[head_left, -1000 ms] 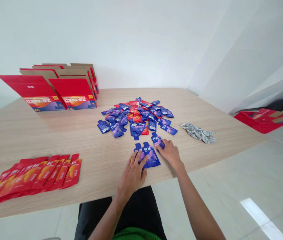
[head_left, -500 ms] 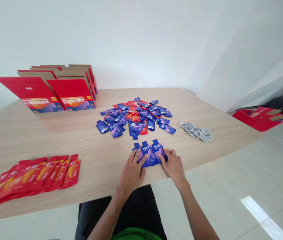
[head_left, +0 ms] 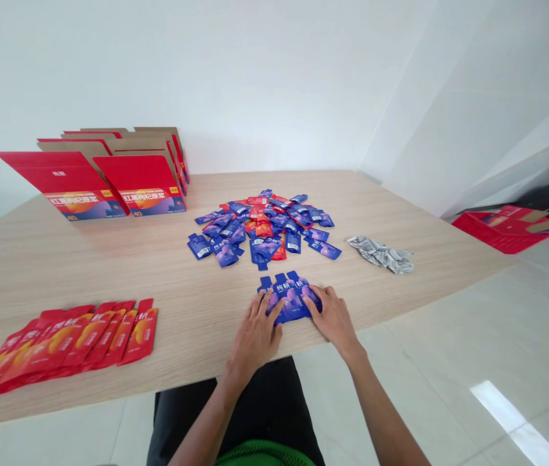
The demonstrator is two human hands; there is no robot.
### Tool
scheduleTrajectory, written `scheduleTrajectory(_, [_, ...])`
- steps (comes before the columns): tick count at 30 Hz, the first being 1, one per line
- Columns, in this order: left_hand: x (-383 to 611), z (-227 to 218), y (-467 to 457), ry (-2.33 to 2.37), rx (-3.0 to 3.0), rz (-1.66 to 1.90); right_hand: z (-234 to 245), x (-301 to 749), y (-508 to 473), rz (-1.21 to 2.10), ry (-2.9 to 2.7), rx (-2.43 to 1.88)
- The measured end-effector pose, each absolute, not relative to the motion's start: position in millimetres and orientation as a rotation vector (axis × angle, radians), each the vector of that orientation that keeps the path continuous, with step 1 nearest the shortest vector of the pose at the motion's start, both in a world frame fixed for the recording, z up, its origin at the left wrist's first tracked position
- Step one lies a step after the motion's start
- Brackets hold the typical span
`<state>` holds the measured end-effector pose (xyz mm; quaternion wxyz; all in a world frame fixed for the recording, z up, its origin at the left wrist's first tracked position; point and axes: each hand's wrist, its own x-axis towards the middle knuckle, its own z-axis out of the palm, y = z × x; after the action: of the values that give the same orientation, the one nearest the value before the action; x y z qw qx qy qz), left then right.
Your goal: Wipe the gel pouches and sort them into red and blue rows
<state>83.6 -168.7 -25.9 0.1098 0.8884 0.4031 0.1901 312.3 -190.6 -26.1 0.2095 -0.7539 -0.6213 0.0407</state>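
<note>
Three blue pouches [head_left: 290, 303] lie side by side near the table's front edge, the middle one overlapping its neighbours. My left hand [head_left: 255, 331] rests flat with spread fingers over the left pouch and touches the middle one. With its thumb on top and its fingers around the outer edge, my right hand [head_left: 331, 316] grips the right pouch [head_left: 303, 285]. Beyond them is a loose pile of blue and red pouches [head_left: 267, 226]. A fanned, overlapping row of red pouches [head_left: 65, 340] lies at the front left.
Open red cartons [head_left: 143, 184] stand in rows at the back left against the wall. A crumpled grey-and-white patterned item [head_left: 381, 254] lies to the right of the pile. Another red box [head_left: 502, 230] is beyond the table's right edge.
My right hand has shifted slightly left with the right pouch, which now sits closer against the middle one. My left hand has stayed in place.
</note>
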Motion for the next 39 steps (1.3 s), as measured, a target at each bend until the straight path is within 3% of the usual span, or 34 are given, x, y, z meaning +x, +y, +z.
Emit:
scheduleTrajectory(8, [83.8, -26.7, -168.8, 1.192, 2.611, 0.549, -13.6, 384.4, -113.1, -0.075, -1.543, -2.195])
scheduleTrajectory(14, [84.5, -26.0, -169.0, 1.192, 2.610, 0.559, -5.0, 412.1, -69.3, 0.004, -1.708, -2.257])
scheduleTrajectory(23, [83.4, -26.6, -169.7, 1.203, 2.632, 0.587, -17.9, 388.5, -125.7, -0.115, -1.713, -2.177])
scheduleTrajectory(33, [134.5, -17.8, -162.4, 1.032, 2.748, 0.509, -19.7, 378.7, -190.2, 0.226, -1.737, -1.902])
scheduleTrajectory(39, [149.1, -22.2, -153.1, 0.994, 2.751, 0.492, -23.5, 362.2, -197.2, 0.138, -1.748, -1.886])
